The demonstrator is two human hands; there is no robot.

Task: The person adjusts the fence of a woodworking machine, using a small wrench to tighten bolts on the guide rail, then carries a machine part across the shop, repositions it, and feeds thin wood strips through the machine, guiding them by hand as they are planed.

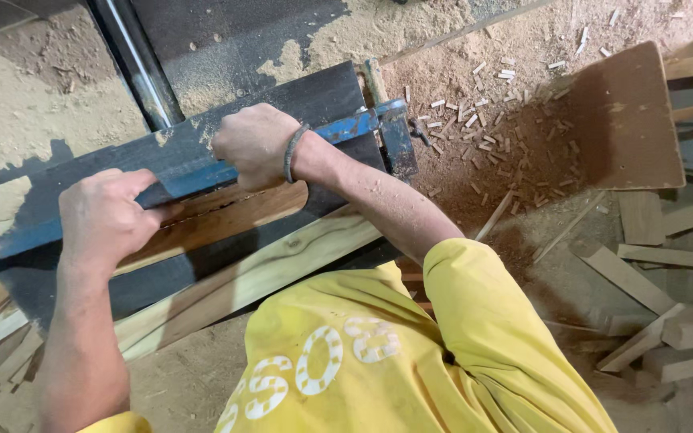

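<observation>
Sawdust covers the workshop floor and the dark machine table, with the blue metal fence rail (202,172) running slantwise across it as the landmark.

Fingers of the left hand (102,216) are curled together over the near edge of that rail, pressing down where a reddish-brown wooden board (226,215) lies tight against the rail's near side. The right hand (254,144), with a dark band on its wrist, is closed in a fist on top of the rail further along; its fingertips are hidden, so I cannot tell what they pinch.

To do this well, it seems wise to keep the board flush to the rail along its whole length, with both hands bearing evenly.

On the near side of the rail lies a pale plank (282,261). Beyond the rail's far end, small offcuts (483,120) dot the sawdust, and loose wooden slats (667,265) lie farther off.
</observation>
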